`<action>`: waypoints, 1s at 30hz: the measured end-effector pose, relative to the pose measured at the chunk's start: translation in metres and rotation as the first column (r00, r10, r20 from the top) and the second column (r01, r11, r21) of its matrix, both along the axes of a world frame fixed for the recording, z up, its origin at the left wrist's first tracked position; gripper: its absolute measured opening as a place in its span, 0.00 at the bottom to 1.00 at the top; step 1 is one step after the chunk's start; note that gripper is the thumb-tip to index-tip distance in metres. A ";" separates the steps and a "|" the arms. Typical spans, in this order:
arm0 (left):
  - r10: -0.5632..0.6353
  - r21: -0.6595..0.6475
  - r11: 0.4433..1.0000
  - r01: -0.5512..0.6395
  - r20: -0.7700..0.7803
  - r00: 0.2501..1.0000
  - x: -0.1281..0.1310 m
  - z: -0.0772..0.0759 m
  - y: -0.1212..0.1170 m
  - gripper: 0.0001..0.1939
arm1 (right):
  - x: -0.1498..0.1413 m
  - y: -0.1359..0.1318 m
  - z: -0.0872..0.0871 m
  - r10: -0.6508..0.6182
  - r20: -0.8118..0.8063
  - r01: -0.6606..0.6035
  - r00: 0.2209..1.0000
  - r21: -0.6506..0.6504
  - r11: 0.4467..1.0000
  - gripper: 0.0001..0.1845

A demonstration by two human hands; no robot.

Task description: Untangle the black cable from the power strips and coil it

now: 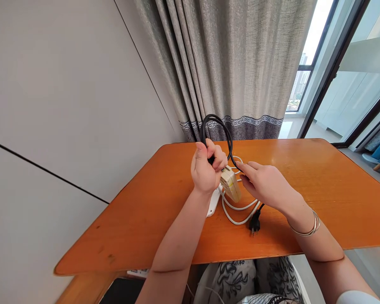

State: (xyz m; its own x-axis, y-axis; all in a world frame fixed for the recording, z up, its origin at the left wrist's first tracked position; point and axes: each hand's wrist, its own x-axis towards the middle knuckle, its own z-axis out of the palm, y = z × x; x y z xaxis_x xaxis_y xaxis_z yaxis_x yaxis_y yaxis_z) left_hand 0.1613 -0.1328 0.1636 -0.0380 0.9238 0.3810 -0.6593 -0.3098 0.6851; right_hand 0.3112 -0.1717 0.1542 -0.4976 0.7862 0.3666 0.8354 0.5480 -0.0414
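Note:
My left hand [208,165] is closed around a black power cable [217,118], whose loops arch up above the fist. With its fingers pinched on the same cable, my right hand [264,181] is at the right side of the loop. A black plug [255,223] with metal prongs hangs at the cable's end, below my right hand. Between the hands is a cream-coloured box-shaped block [230,185], partly hidden by my left hand. Under it lie a white cable [237,223] in loose loops and a white power strip [214,202], mostly covered by my left hand and wrist.
The orange-brown wooden table [139,211] has its front edge close to my lap. A grey wall panel [66,93] runs along the left. Behind the table hangs a grey curtain [240,63], with a dark-framed glass door [345,76] to the right.

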 end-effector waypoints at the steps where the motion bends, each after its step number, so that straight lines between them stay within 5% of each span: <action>1: 0.011 0.013 1.000 -0.011 -0.003 1.000 0.001 -0.001 0.000 0.29 | 0.000 -0.001 0.001 0.000 0.004 0.000 1.000 -0.011 1.000 0.23; 13: 0.219 0.117 0.970 -0.215 -0.023 0.975 0.011 -0.026 0.010 0.25 | -0.002 -0.011 0.004 0.152 -0.043 -0.156 0.987 -0.123 0.980 0.17; 22: 0.223 0.179 0.965 -0.193 -0.167 0.960 0.010 -0.029 0.015 0.25 | 0.000 -0.006 -0.002 0.105 -0.064 -0.107 0.992 -0.036 0.994 0.19; 30: 0.411 0.455 0.867 -0.202 -0.426 0.806 0.004 -0.037 0.013 0.27 | -0.001 -0.008 0.001 0.185 -0.347 -0.237 0.919 -0.112 0.965 0.15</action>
